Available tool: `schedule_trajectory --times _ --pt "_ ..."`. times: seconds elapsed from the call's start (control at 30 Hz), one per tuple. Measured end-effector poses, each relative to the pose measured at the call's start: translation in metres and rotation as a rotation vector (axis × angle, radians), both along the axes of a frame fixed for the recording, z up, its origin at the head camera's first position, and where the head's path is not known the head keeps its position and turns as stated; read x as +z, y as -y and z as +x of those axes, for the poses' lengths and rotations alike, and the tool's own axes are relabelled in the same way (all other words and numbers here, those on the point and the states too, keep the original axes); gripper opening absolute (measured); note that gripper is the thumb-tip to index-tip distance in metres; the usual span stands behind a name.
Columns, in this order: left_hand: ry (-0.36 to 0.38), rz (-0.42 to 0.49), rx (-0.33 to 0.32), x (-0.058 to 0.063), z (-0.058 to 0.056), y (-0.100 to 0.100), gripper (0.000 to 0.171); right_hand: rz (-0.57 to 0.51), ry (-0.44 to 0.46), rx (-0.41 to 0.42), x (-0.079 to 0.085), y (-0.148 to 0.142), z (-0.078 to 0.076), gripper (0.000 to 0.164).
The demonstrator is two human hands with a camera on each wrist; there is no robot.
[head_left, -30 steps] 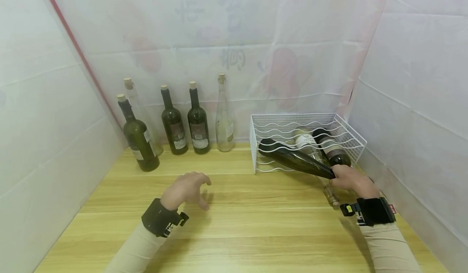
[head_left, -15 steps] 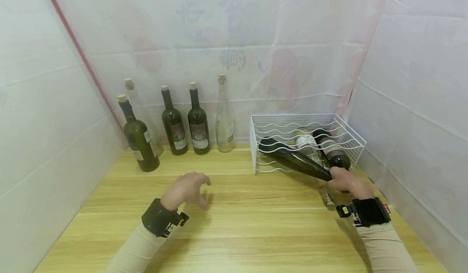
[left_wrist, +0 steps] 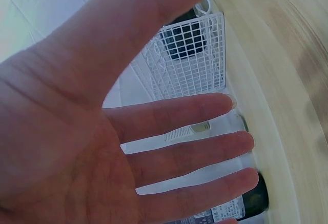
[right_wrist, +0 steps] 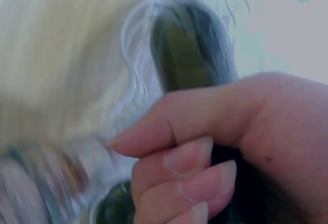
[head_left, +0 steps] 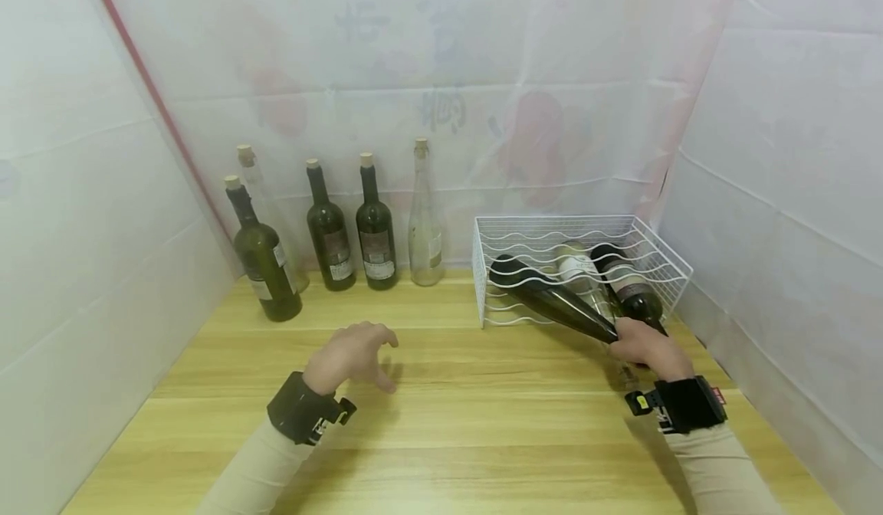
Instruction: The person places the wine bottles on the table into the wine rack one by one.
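My right hand (head_left: 651, 348) grips the neck of a dark wine bottle (head_left: 559, 306), its fingers curled round it in the right wrist view. The base of this bottle slants up and left into the white wire rack (head_left: 477, 270), among the wavy bars. Under and beside it in the rack lie a clear bottle (head_left: 574, 264) and another dark bottle (head_left: 631, 289). Their necks are partly hidden by my right hand. My left hand (head_left: 350, 355) hovers over the table with fingers spread, holding nothing; in the left wrist view its palm and straight fingers show.
To the left, several corked bottles stand upright: a green bottle (head_left: 267, 270) before a clear one (head_left: 254, 182), two more dark bottles, and a clear bottle (head_left: 425, 243). White sheeting (head_left: 779, 193) encloses the wooden table (head_left: 441, 423) at the back and both sides.
My right hand has moved a little to the left with the dark bottle's neck, and the bottle has shifted and turned slightly in the rack. My left hand has stayed still.
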State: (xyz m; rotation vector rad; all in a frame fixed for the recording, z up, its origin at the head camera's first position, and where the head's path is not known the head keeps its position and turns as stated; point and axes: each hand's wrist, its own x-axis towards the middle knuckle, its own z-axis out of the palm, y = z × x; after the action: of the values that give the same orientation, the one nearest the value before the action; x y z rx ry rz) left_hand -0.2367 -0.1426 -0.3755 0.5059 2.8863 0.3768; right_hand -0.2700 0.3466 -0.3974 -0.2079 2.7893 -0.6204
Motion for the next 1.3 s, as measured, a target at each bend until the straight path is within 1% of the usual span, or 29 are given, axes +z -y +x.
schedule_trajectory --times 0.1,0.23,0.37,0.43,0.57,0.73,0.9,1.03,1.17,1.27,1.3 --pt "-0.001 -0.002 -0.004 0.000 0.000 0.000 0.073 0.009 -0.066 -0.011 -0.006 0.008 0.002 0.013" --pt "-0.004 0.000 -0.005 0.001 0.000 -0.001 0.072 0.029 -0.153 -0.047 -0.013 0.017 0.002 0.017" --pt "-0.011 -0.003 -0.004 0.002 0.001 -0.002 0.071 0.111 -0.228 -0.094 -0.021 0.023 -0.003 0.018" --pt "-0.012 -0.005 -0.007 0.003 0.001 -0.002 0.071 0.142 -0.242 -0.116 -0.023 0.026 -0.005 0.017" --pt "-0.007 -0.005 -0.008 0.003 0.001 -0.002 0.071 0.163 -0.240 -0.134 -0.022 0.030 -0.006 0.014" --pt "-0.003 -0.003 -0.004 0.003 0.000 -0.001 0.071 0.118 -0.211 -0.123 -0.018 0.035 -0.002 0.017" --pt "0.003 0.011 0.001 0.000 0.000 -0.001 0.070 0.050 -0.137 -0.157 -0.018 0.037 0.004 0.018" --pt "-0.005 0.018 0.000 -0.001 0.001 -0.001 0.069 0.037 -0.085 -0.184 -0.015 0.037 0.006 0.018" --pt "-0.018 0.013 -0.004 0.001 0.002 -0.001 0.068 0.098 -0.101 -0.181 -0.012 0.034 0.005 0.014" --pt "-0.025 0.004 -0.010 0.003 0.003 -0.001 0.066 0.139 -0.154 -0.155 -0.013 0.032 0.003 0.011" --pt "-0.027 0.003 -0.011 0.004 0.003 -0.001 0.066 0.145 -0.173 -0.146 -0.014 0.032 0.003 0.013"
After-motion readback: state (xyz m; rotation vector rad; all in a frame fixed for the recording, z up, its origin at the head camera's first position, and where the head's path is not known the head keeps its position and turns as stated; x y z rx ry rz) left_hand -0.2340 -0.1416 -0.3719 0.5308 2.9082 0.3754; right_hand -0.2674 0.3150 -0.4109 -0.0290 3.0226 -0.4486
